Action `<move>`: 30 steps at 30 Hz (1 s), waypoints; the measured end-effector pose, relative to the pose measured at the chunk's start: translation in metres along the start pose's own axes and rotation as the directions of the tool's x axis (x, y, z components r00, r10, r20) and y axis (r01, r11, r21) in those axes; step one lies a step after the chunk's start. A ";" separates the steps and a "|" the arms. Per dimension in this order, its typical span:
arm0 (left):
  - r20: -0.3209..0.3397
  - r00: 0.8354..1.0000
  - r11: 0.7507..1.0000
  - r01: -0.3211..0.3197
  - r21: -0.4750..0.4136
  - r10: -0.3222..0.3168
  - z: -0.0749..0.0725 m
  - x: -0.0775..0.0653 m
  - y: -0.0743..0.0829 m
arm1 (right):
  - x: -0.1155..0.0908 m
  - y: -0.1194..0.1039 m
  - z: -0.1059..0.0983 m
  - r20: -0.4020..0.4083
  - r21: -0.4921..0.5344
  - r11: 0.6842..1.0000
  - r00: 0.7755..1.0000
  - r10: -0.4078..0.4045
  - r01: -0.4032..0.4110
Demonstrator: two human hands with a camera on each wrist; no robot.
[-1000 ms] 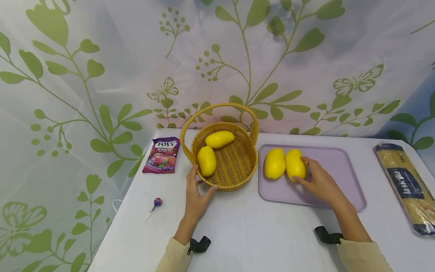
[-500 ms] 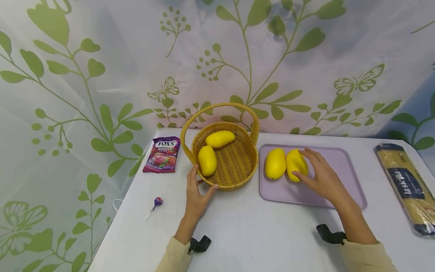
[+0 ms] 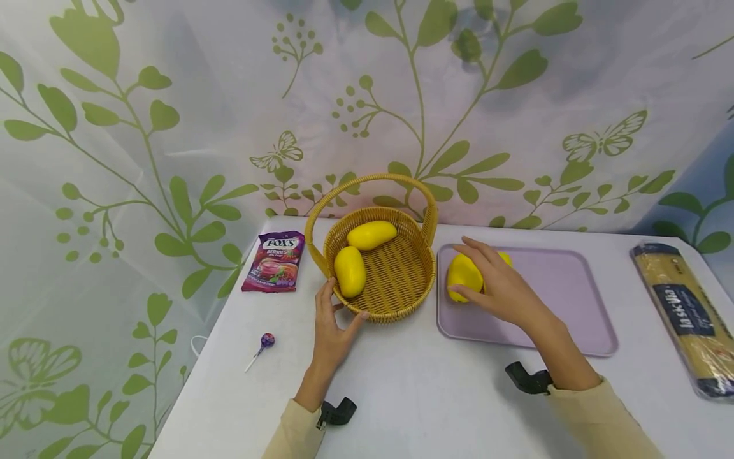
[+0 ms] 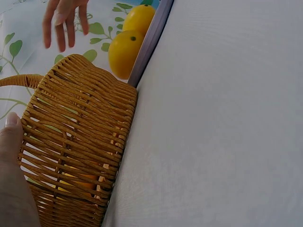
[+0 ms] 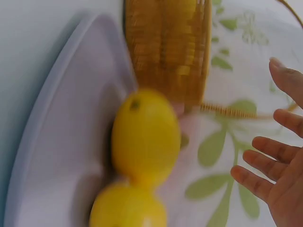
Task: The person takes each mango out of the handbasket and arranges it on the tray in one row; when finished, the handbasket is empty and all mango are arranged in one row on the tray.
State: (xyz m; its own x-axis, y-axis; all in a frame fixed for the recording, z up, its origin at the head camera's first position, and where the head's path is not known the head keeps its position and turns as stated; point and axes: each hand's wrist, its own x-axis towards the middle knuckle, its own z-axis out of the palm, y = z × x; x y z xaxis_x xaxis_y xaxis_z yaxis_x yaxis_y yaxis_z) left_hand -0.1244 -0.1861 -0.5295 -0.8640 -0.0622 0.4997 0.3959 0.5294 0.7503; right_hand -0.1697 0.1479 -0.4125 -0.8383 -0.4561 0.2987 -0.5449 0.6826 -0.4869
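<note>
My left hand [image 3: 331, 335] holds the near left side of a round wicker basket [image 3: 401, 306], thumb at its rim in the left wrist view. Two yellow mangoes [image 3: 371, 235] lie inside the basket. On the lilac tray [image 3: 564, 299] are two more: the left mango [image 3: 463, 275] and the right mango [image 3: 507, 257], mostly hidden behind my right hand [image 3: 507, 290] in the head view. That hand hovers over them, fingers spread and holding nothing. In the right wrist view its fingers [image 5: 270, 168] stand apart from both tray mangoes [image 5: 146, 137].
A purple sweets packet [image 3: 274, 261] lies left of the basket, with a lollipop [image 3: 264, 344] nearer the front. A spaghetti pack [image 3: 685, 312] lies at the right edge. The tall basket handle [image 3: 373, 178] arches up before the patterned backdrop [image 3: 229, 115].
My right hand has moved left, off the right mango and over the left one. The left hand and the basket have stayed put.
</note>
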 end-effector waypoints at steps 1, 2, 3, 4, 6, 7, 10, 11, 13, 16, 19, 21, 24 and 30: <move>0.000 1.000 1.000 -0.002 0.001 0.002 0.000 0.000 0.000 | 0.005 -0.006 0.003 0.016 0.011 1.000 1.000 -0.012 0.012; -0.001 1.000 1.000 -0.008 0.001 0.008 0.000 -0.001 0.000 | 0.009 -0.010 0.007 0.028 0.021 0.999 0.999 -0.028 0.027; -0.004 1.000 1.000 -0.016 0.001 0.016 -0.001 -0.001 0.000 | 0.014 -0.015 0.012 0.040 0.029 0.999 0.998 -0.043 0.042; -0.006 1.000 1.000 -0.023 0.000 0.023 -0.001 -0.001 0.000 | 0.018 -0.019 0.017 0.049 0.041 0.998 0.997 -0.059 0.057; -0.010 0.999 0.999 -0.038 0.002 0.038 -0.001 0.000 0.000 | 0.026 -0.026 0.027 0.061 0.060 0.994 0.994 -0.091 0.087; -0.014 0.999 0.999 -0.047 0.003 0.047 -0.001 0.000 0.000 | 0.030 -0.029 0.034 0.066 0.069 0.993 0.992 -0.104 0.100; -0.017 0.998 0.998 -0.060 0.006 0.060 -0.001 0.000 0.000 | 0.039 -0.033 0.054 0.075 0.097 0.986 0.987 -0.140 0.133; -0.017 0.998 0.998 -0.064 0.008 0.065 0.000 0.000 -0.001 | 0.041 -0.034 0.060 0.077 0.102 0.985 0.986 -0.149 0.141; -0.019 0.997 0.997 -0.072 0.009 0.072 0.000 0.000 -0.001 | 0.046 -0.036 0.072 0.082 0.107 0.983 0.984 -0.158 0.149; -0.019 0.997 0.997 -0.079 0.010 0.079 0.000 0.001 -0.001 | 0.054 -0.042 0.084 0.086 0.109 0.981 0.982 -0.169 0.159; -0.020 0.997 0.997 -0.079 0.015 0.079 -0.001 0.002 -0.001 | 0.065 -0.048 0.093 0.087 0.120 0.979 0.981 -0.175 0.164; -0.018 0.997 0.997 -0.073 0.018 0.073 -0.001 0.002 -0.001 | 0.073 -0.052 0.099 0.086 0.129 0.977 0.979 -0.183 0.172; -0.019 0.997 0.997 -0.069 0.020 0.070 -0.001 0.002 -0.001 | 0.084 -0.056 0.107 0.089 0.159 0.971 0.977 -0.193 0.177; -0.007 0.999 0.999 -0.045 0.020 0.045 -0.001 0.002 -0.003 | 0.097 -0.061 0.121 0.120 0.181 0.972 0.978 -0.172 0.149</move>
State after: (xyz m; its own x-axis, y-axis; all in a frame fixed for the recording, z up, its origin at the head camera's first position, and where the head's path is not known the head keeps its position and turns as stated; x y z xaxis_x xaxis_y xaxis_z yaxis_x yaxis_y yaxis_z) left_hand -0.1271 -0.1886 -0.5302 -0.8430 -0.0446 0.5361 0.4279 0.5484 0.7185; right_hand -0.2160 -0.0070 -0.4527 -0.7236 -0.6322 0.2770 -0.6512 0.4922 -0.5777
